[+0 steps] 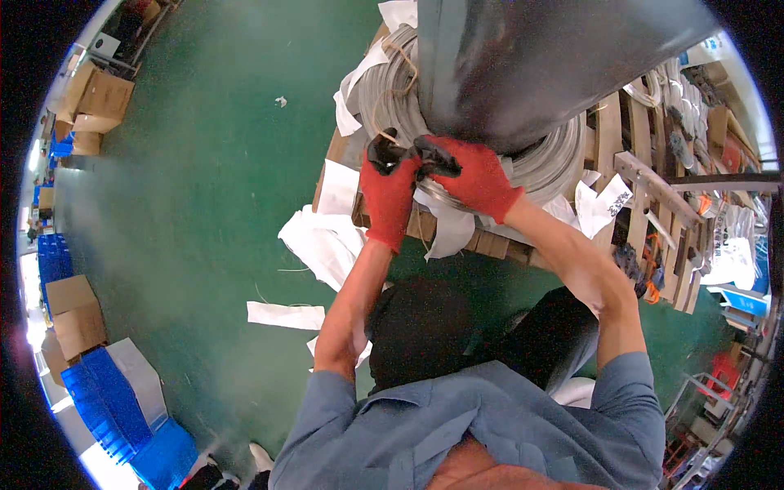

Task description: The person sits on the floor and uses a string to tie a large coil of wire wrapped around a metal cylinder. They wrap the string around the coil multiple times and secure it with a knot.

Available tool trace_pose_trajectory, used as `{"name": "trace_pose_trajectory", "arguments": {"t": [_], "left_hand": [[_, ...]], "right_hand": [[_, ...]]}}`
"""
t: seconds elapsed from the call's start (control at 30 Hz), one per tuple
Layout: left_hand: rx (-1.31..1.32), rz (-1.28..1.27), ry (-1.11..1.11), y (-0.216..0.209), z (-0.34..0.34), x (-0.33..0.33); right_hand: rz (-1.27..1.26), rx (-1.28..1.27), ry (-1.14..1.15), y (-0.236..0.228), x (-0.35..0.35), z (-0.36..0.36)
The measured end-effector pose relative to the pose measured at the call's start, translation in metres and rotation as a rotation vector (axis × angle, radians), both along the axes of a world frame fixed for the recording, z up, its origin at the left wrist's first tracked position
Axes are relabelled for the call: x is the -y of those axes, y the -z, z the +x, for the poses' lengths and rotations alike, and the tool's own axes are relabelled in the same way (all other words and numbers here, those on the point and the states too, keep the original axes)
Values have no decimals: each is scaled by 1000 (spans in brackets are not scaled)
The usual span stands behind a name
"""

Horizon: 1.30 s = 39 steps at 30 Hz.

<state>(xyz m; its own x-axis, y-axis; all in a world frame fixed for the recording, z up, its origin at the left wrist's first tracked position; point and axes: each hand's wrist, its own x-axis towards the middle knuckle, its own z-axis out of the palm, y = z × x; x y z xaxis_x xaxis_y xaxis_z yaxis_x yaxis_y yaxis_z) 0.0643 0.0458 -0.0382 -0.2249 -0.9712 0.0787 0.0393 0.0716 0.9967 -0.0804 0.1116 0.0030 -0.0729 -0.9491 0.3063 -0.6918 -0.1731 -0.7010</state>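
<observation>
A large coil of grey metal wire [377, 90] lies on a wooden pallet. Both my hands wear red gloves with black fingertips and meet at its near edge. My left hand [389, 184] is closed in a pinch, and a short piece of tan cord [389, 139] shows at its fingertips. Close against it, my right hand [475, 175] has its fingers pressed together; what lies in them is hidden. More tan cord [413, 75] loops over the coil's upper left. A dark grey plastic sheet [523, 69] covers the coil's middle, just beyond my right hand.
White wrapping scraps [322, 245] lie on the green floor and around the pallet [490, 245]. A metal bar [657, 188] and bundled wire [682, 98] are on the right. Cardboard boxes [75, 314] and blue crates [106, 404] stand at left. Another person's shoe [261, 457] shows at the lower edge.
</observation>
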Motion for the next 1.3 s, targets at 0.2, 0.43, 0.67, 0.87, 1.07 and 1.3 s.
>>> {"name": "trace_pose_trajectory", "arguments": {"t": [0.2,0.43,0.67,0.87,1.07,1.3], "left_hand": [[43,-42,-79,5,-1,-3],[-178,203,29,-13,6,-6],[65,-80,154,-31,18,-25],[285,-369,14,-31,12,-25],[378,-528,-146,-20,8,-25],[613,-666,-27,-10,19,-22]], "right_hand": [[-49,-252,-28,6,0,2],[-55,-316,-137,9,4,-1],[30,-331,-109,-5,6,10],[114,-255,-120,-7,8,4],[393,-93,-204,-13,24,-15],[524,-186,-320,0,43,-31]]}}
